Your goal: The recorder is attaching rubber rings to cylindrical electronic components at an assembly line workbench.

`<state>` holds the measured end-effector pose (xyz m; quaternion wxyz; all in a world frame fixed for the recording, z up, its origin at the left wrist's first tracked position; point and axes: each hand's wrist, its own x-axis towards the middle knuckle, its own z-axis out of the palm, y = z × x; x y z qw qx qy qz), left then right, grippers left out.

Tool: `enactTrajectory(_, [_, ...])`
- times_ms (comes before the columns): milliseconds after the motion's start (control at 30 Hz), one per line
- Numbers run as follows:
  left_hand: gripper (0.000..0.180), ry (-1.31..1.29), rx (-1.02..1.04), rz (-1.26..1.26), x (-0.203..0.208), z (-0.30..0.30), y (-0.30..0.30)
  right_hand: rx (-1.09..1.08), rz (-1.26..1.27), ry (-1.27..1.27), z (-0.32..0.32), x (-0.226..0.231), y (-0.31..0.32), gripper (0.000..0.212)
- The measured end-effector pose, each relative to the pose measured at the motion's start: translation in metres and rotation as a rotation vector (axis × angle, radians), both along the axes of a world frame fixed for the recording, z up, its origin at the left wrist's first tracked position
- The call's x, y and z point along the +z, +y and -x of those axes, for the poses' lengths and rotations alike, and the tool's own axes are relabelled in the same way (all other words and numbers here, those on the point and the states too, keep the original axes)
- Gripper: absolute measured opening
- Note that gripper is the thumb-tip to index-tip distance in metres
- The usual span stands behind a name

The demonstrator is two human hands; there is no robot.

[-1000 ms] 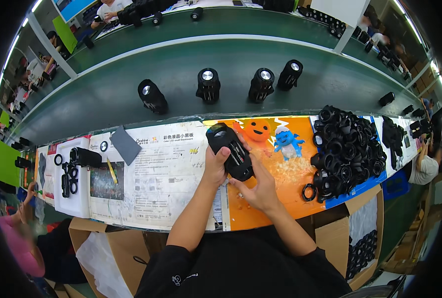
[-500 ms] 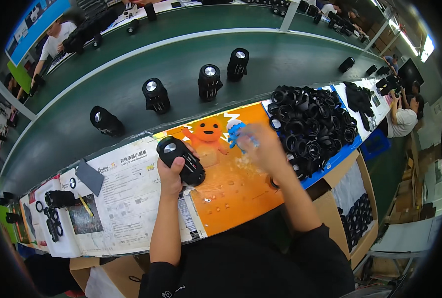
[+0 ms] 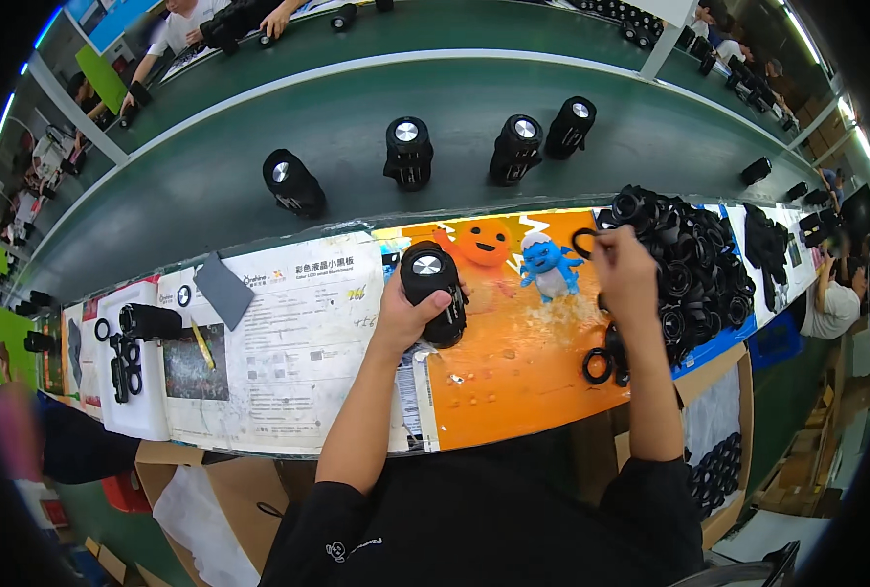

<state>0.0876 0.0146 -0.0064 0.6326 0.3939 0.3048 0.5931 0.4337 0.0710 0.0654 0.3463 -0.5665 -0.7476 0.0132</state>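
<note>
My left hand (image 3: 407,315) is wrapped round a black cylindrical speaker (image 3: 437,284), which stands tilted with its silver disc end up, over the left edge of the orange mat (image 3: 513,391). My right hand (image 3: 623,262) pinches a thin black ring (image 3: 583,244) beside a heap of black ring-shaped parts (image 3: 694,269). Printed on the mat, or lying flat on it, are an orange cartoon figure (image 3: 484,245) and a blue one (image 3: 550,266). Below my right forearm, another black ring (image 3: 597,366) lies on the mat.
Several black speakers (image 3: 408,154) stand on the green conveyor belt (image 3: 356,108) beyond the bench. A white foam tray (image 3: 141,391) at left carries another speaker (image 3: 149,321) and rings. Grey card (image 3: 224,290) and a yellow pen (image 3: 203,346) lie nearby. A cardboard box (image 3: 733,411) sits below right.
The view has swung, so the bench appears shifted right. My right hand has gone from a blur over the blue figure to the edge of the heap, and a black ring now shows in it.
</note>
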Motion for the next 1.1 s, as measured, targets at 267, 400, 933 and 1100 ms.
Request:
enactTrajectory(267, [0.102, 0.0, 0.052, -0.047, 0.018, -0.002, -0.003, 0.355, 0.161, -0.006, 0.068, -0.047, -0.029, 0.032])
enactTrajectory(400, [0.102, 0.012, -0.103, 0.001, 0.0, 0.005, -0.001, 0.301, 0.38, 0.099, 0.062, -0.046, -0.016, 0.021])
enactTrajectory(933, [0.101, 0.201, -0.171, -0.061, -0.006, 0.006, -0.001, 0.936, 0.972, 0.332, 0.129, 0.079, 0.039, 0.018])
enactTrajectory(1100, [0.102, 0.244, -0.207, 0.004, 0.009, 0.009, -0.004, 0.98, 0.747, 0.137, 0.128, 0.082, 0.032, 0.016])
